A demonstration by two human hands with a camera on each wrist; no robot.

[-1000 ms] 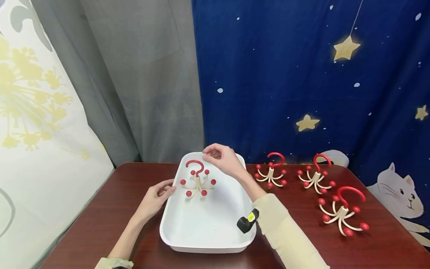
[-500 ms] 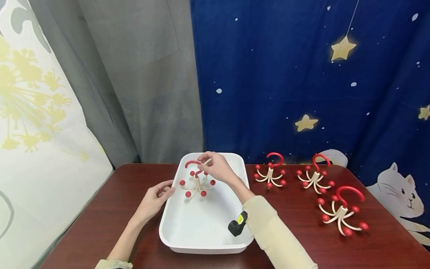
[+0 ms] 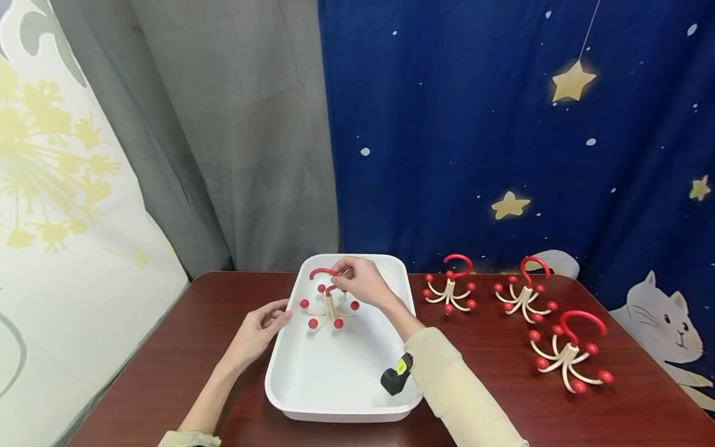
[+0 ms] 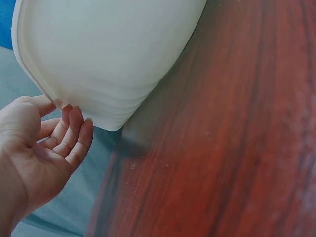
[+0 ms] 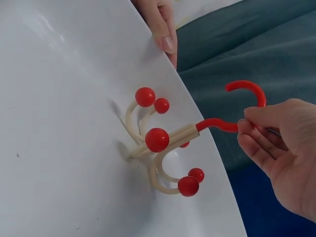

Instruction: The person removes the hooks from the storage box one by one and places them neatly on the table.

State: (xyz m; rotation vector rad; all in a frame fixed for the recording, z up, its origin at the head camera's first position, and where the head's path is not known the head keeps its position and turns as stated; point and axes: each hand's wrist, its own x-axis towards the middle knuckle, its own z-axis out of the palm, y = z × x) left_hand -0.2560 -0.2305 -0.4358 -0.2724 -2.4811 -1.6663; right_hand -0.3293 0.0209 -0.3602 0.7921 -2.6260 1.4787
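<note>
A white tray (image 3: pixel 335 372) stands on the table. In its far left part rests a multi-arm hook hanger (image 3: pixel 328 305), with cream arms tipped by red balls and a red hook on top. My right hand (image 3: pixel 365 282) pinches the curve of the red hook (image 5: pixel 254 91) between thumb and fingers, seen closely in the right wrist view. The hanger's arms appear to touch the tray floor. At the tray's left side my left hand (image 3: pixel 257 329) grips the rim, thumb above and fingertips against the underside, as the left wrist view (image 4: pixel 44 158) shows.
Three similar hangers stand on the table right of the tray: one at the back (image 3: pixel 450 290), one farther right (image 3: pixel 525 298) and one nearer (image 3: pixel 568 354). The dark red wooden table (image 3: pixel 167 347) ends at grey and blue curtains (image 3: pixel 447 155).
My right hand has come left and down from above the tray's far side to the red hook, and now pinches it. The left hand has stayed on the rim.
</note>
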